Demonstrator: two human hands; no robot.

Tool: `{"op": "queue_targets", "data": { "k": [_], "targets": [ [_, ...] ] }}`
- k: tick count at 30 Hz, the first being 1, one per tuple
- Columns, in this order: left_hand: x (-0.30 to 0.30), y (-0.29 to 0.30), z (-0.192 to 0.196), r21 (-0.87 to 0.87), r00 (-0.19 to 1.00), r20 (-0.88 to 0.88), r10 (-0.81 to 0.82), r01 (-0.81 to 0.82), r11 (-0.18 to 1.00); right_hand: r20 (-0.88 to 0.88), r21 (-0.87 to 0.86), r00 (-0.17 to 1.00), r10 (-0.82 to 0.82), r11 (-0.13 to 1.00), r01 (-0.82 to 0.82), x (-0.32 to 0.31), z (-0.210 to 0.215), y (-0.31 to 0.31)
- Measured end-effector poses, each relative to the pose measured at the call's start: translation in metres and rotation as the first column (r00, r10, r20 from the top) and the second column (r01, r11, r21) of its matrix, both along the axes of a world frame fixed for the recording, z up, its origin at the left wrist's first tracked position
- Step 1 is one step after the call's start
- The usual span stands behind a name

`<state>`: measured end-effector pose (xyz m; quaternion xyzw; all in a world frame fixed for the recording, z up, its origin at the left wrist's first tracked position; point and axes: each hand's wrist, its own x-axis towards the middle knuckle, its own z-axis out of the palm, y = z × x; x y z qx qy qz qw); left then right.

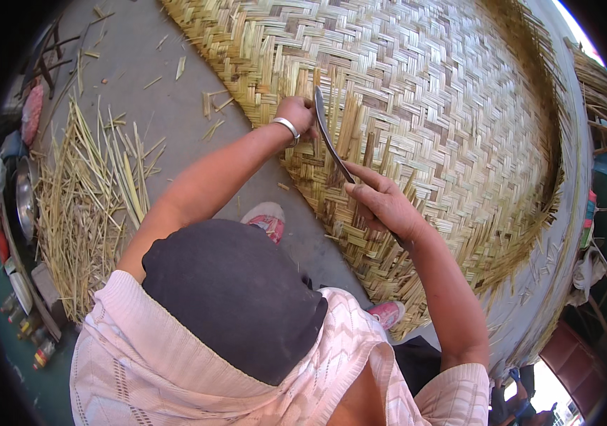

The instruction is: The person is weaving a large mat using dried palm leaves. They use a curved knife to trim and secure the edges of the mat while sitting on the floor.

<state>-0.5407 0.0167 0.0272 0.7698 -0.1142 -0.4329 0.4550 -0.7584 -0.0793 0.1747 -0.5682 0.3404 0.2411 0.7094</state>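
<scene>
A large woven mat (431, 106) of pale, flat split strips covers the floor ahead, and loose strip ends stand up along its near edge. My right hand (386, 201) is closed round the handle of a sickle (329, 142), whose thin curved dark blade points away from me over those ends. Close to the blade's tip, my left hand (295, 116) is closed at the mat's left edge, a silver bangle on its wrist. What its fingers pinch is hidden, though strips lie right beside them.
Loose strips (83, 213) lie heaped on the grey floor to the left, with a metal bowl (26, 199) and several bottles (44, 351) beyond. My pink shoes (269, 221) stand at the mat's near edge. The mat's right edge curls upward.
</scene>
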Motion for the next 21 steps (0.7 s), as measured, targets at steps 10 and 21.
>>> {"op": "queue_targets", "data": {
  "k": [10,21],
  "targets": [
    [0.002,0.018,-0.006,-0.140,0.853,-0.499,0.153,-0.254,0.957,-0.155,-0.657,0.887,0.434,0.626,-0.421,0.023,-0.038,-0.003],
    [-0.011,0.006,0.016,0.002,0.894,-0.405,0.191,-0.208,0.978,-0.351,-0.777,0.863,0.364,0.400,-0.485,0.050,-0.062,0.033]
  ]
}}
